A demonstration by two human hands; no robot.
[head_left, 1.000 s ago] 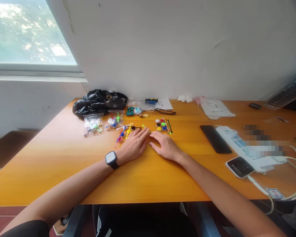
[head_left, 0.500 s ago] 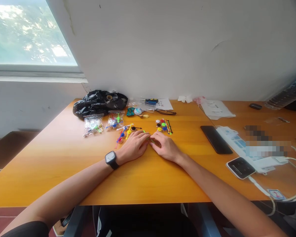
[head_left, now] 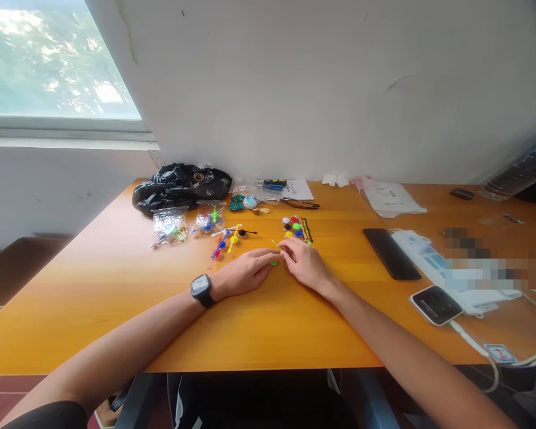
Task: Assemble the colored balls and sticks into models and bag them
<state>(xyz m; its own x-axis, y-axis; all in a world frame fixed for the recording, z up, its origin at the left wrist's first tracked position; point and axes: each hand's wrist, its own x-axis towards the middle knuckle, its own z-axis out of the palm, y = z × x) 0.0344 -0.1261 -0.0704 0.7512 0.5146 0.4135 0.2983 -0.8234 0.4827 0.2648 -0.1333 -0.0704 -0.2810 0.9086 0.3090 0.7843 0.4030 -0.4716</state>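
Note:
My right hand (head_left: 304,262) pinches a thin yellow-green plastic arrow (head_left: 274,243), its tip sticking up to the left. The fingertips of my left hand (head_left: 248,271), with a watch on the wrist, close on a small green round base (head_left: 274,263) at the table surface, partly hidden by the fingers. Beyond the left hand lie several plastic spinners, among them a yellow spinner (head_left: 234,239), a black one (head_left: 242,233) and a red one (head_left: 217,255). Behind the right hand are several coloured round bases (head_left: 287,227) and a row of loose arrows (head_left: 307,229).
Two clear bags of parts (head_left: 170,225) lie before a black plastic bag (head_left: 178,187). Behind are a screwdriver (head_left: 274,183), paper and a dark cord. To the right are a black phone (head_left: 390,253), a white power strip (head_left: 422,253) and a device with a dark screen (head_left: 435,304).
My hands have moved slightly apart. The right hand has shifted right and raised the arrow, which now shows clear of the left hand; the green base has come into sight between them.

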